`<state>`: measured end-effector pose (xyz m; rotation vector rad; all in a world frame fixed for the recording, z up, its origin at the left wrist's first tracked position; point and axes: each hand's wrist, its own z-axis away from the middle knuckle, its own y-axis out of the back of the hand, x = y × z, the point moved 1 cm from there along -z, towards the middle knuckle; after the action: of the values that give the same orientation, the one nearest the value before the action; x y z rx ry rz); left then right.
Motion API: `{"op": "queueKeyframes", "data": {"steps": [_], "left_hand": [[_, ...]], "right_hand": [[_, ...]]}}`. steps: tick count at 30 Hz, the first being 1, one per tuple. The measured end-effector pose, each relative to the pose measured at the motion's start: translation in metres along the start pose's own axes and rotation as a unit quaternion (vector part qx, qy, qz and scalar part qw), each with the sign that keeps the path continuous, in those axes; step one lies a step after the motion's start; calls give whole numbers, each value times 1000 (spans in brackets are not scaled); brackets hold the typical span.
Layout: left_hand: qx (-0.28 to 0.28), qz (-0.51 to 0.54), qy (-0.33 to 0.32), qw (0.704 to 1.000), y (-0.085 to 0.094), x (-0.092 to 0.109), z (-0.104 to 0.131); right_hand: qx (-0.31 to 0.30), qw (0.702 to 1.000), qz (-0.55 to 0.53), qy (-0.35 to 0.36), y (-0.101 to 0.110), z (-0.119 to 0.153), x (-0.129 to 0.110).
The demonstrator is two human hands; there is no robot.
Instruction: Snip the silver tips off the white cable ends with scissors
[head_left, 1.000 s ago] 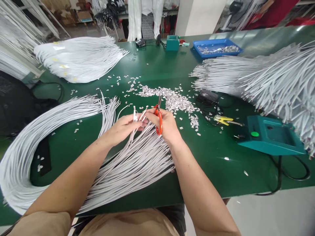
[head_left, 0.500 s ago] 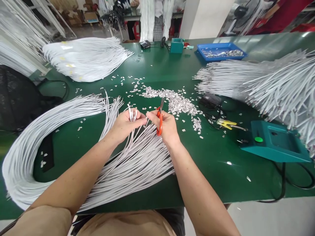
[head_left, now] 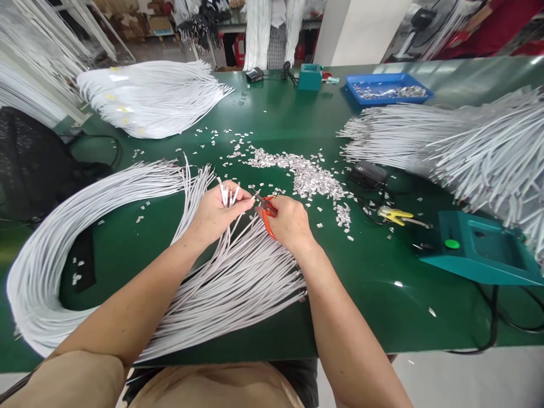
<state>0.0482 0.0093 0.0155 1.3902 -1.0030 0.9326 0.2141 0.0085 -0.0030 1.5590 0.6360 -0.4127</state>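
My left hand [head_left: 219, 209] is closed around several white cords [head_left: 230, 195], whose ends stick up past the fingers. Between its thumb and fingertips one cord end points toward the scissors. Orange-handled scissors [head_left: 267, 212] are gripped in my right hand [head_left: 291, 221], with their blades [head_left: 258, 196] at the left fingertips. Whether the blades touch the cord, I cannot tell. Below both hands lies a large bundle of white cords [head_left: 229, 300], curving round to the left. Beyond the hands, small silvery-white clippings [head_left: 312, 177] are heaped on the green table [head_left: 361, 306].
On the right stand a teal device [head_left: 480, 249] with a green button, a yellow clip [head_left: 395, 215] and a black adapter [head_left: 366, 174]. More cord bundles [head_left: 148, 99] lie at the back left and far right. A blue tray [head_left: 389, 89] holds clippings. A black bag [head_left: 38, 164] sits at left.
My right hand has turned the scissors from pointing upward to pointing left, bringing the blades to the left fingertips. Its fingertips have left the cord end. The left hand stays nearly in place.
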Motion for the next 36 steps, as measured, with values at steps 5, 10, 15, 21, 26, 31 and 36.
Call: {"op": "queueKeyframes", "data": {"steps": [5,10,15,21,26,31,36], "left_hand": [[3,-7,-14,1000,1,1,-1],[-25,51,9,998,-1,3,1],[-68,99,14,993,-1,1,0],[-54,79,3,995,0,1,-1],[-40,28,-4,999,-4,0,3],[-44,2,-12,999,-7,-1,6],[-59,41,13,997,-7,0,5]], "right_hand": [[5,1000,11,3,0,0,1],[12,1000,23,12,-3,0,2],[11,999,29,15,-3,0,3],[25,987,-162,2,6,-2,5],[46,896,-440,-45,12,1,-5],[32,860,-504,-71,10,2,-9],[27,842,-531,-90,6,0,-5]]}}
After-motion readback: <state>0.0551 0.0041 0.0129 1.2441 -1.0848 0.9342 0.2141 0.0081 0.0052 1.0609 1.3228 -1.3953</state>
